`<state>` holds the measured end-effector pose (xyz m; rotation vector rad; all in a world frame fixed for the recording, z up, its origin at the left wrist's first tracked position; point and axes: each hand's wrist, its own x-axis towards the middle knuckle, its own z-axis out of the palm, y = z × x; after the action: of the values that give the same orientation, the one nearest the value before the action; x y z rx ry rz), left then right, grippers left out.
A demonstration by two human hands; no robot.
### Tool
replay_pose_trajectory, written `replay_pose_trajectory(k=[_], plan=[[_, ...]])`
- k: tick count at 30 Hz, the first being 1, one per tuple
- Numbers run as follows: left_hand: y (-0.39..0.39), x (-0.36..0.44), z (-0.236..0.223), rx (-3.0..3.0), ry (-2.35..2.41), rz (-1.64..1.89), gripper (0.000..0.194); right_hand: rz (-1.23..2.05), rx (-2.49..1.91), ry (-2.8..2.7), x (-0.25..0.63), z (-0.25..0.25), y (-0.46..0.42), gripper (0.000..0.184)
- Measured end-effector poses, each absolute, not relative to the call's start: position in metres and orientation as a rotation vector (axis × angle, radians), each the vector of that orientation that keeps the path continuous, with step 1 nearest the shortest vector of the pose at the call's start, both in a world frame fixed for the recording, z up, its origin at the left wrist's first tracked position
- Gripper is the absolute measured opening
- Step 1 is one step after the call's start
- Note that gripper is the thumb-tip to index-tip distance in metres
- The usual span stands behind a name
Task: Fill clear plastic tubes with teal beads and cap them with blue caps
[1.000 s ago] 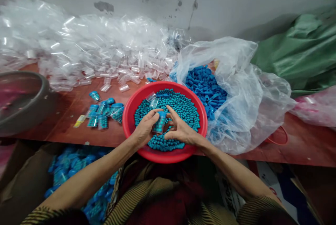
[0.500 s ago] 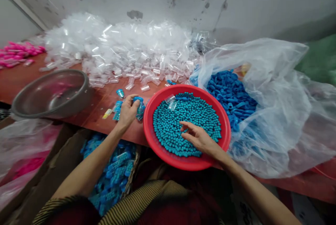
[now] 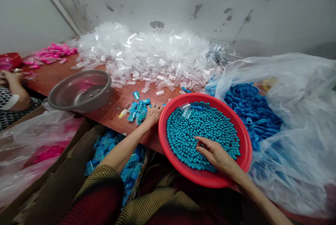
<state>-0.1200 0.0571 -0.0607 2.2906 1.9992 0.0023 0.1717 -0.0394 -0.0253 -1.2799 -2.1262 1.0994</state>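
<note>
My left hand (image 3: 154,114) reaches down to the table between the filled bottles and the basin's rim, its fingers spread. Beside its fingertips lie several small clear bottles (image 3: 139,110) with blue caps and blue beads inside. My right hand (image 3: 213,150) hovers loosely curved over the blue beads (image 3: 195,141), thumb and fingers apart, with nothing seen between them. The beads fill a red basin (image 3: 164,134). Two clear plastic tubes (image 3: 186,110) rest on the beads at the basin's far side.
Clear tubes (image 3: 152,57) are heaped along the wall. Right of the basin, a plastic bag (image 3: 296,78) holds blue caps (image 3: 252,109). A grey basin (image 3: 101,93) stands left, above a carton of filled bottles (image 3: 110,148). Another person's hand (image 3: 13,78) shows at far left.
My left hand carried a filled bottle from over the red basin to the group at left and let go there. My right hand stayed over the beads. The view swung left.
</note>
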Motion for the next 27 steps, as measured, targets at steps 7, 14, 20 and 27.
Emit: replay_pose_trajectory(k=[7,14,20,27], plan=[[0.025,-0.156,-0.057,2.349,2.111,0.027,0.041,0.998,-1.251,-2.213,0.172,-0.032,-0.044,0.034],[0.036,-0.185,-0.044,2.203,2.390,0.262,0.050,0.935,-1.170,-2.193,0.166,-0.027,-0.045,0.030],[0.112,-0.213,-0.036,1.759,2.555,0.345,0.066,0.749,-0.966,-2.187,0.138,0.004,-0.035,0.028],[0.123,-0.209,-0.062,1.681,2.428,0.322,0.068,0.795,-1.006,-2.229,0.120,0.005,-0.028,0.026]])
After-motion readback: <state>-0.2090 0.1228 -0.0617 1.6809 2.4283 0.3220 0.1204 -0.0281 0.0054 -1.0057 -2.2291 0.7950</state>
